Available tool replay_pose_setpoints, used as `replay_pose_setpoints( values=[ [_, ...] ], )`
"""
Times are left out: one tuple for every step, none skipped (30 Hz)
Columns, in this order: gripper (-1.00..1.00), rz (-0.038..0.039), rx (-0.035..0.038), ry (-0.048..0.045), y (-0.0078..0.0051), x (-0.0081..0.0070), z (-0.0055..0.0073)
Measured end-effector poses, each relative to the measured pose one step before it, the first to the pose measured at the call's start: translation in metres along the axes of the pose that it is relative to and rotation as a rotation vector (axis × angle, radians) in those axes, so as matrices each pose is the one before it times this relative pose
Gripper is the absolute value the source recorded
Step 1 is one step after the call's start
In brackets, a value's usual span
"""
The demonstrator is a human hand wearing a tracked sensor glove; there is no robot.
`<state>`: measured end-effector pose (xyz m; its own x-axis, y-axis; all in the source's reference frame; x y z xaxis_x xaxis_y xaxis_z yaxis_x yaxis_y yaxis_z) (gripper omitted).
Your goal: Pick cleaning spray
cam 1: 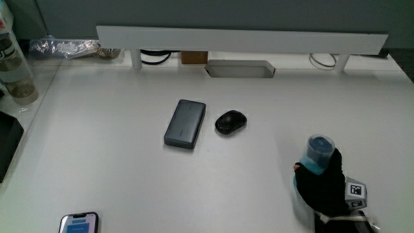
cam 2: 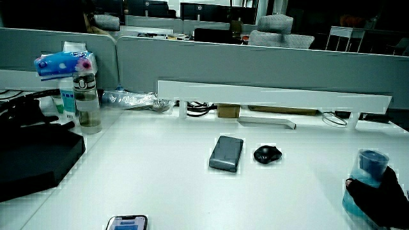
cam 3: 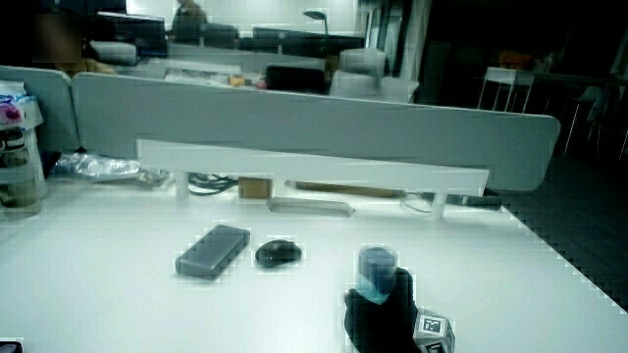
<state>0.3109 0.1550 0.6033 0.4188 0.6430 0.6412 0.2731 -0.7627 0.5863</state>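
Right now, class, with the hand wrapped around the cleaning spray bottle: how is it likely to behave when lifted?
The cleaning spray stands tall and narrow, so it could tip if nudged. Its body looks like smooth, translucent plastic, probably rigid but perhaps slippery. The hand wraps its lower part, so it should lift steadily.

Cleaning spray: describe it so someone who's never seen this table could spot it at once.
On the white table, look nearer to the person than the black mouse and the grey power bank. The gloved hand is wrapped around the cleaning spray there. It is the only blue-topped, translucent bottle standing upright by those flat dark items.
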Motion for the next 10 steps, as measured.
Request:
replay_pose_setpoints(
  values=[
    [1.00, -0.04080, -0.04866, 0.01166, 0.00633, 0.00791, -0.00054],
    [1.00, 0.00357, -0.00913, 0.01862, 0.00120, -0.00240, -0.00054],
    [1.00, 0.00357, -0.00913, 0.01862, 0.00121, -0.00239, -0.00057],
    [1.00, -0.00088, -0.01227, 0.02387, 0.00075, -0.00424, -0.00144],
    [1.00, 0.02535, -0.01010, 0.00585, 0.00351, -0.00145, -0.00200],
    [1.00, -0.00402, -0.01639, 0.00496, -0.00071, -0.00801, -0.00280],
    [1.00, 0.01127, -0.01065, 0.01209, 0.00198, -0.00430, -0.00343],
    [1.00, 0.02256, -0.01460, 0.01237, -0.00013, -0.00860, -0.00371],
    [1.00, 0.00981, -0.00752, 0.00019, 0.00055, -0.00646, -0.00362],
    [1.00, 0.01918, -0.00713, 0.01352, 0.00232, -0.00339, -0.00405]
  ],
)
